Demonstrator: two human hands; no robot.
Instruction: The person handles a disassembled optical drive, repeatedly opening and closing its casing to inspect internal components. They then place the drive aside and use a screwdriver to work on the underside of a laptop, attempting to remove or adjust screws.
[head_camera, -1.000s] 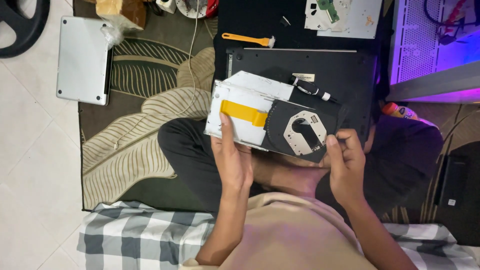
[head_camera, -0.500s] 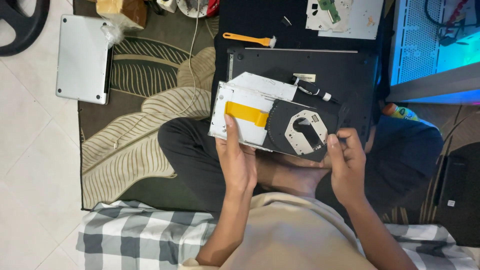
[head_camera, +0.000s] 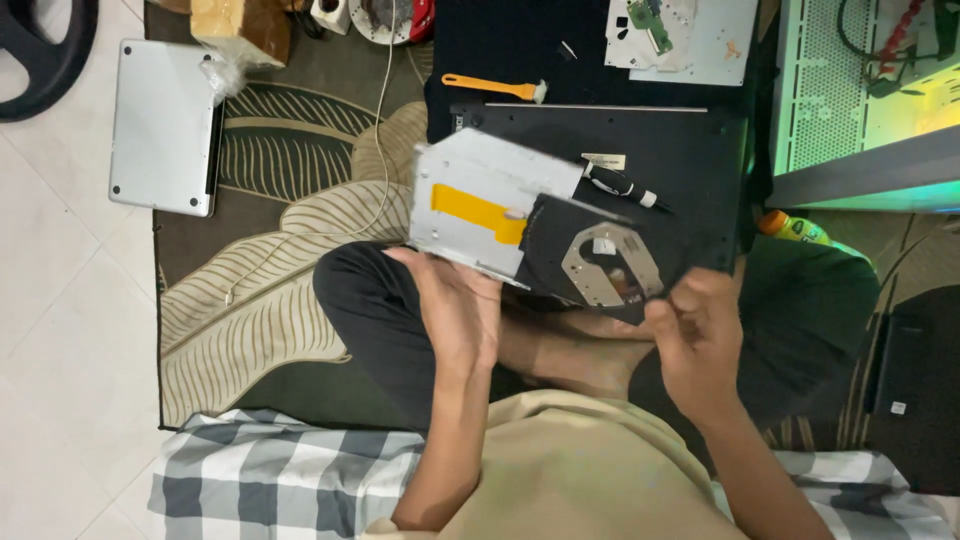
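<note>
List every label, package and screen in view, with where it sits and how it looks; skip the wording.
Small label: pale rectangle on the black laptop base.
Yellow strip: across the silver drive held in the left hand.
Wrapped package: brown, top left.
No screens visible.

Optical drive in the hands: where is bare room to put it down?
Bare tile lies left of the leaf rug, below the silver laptop. The rug between laptop and knee is free except for a white cable. The black laptop ahead is crowded by a pen.
</note>
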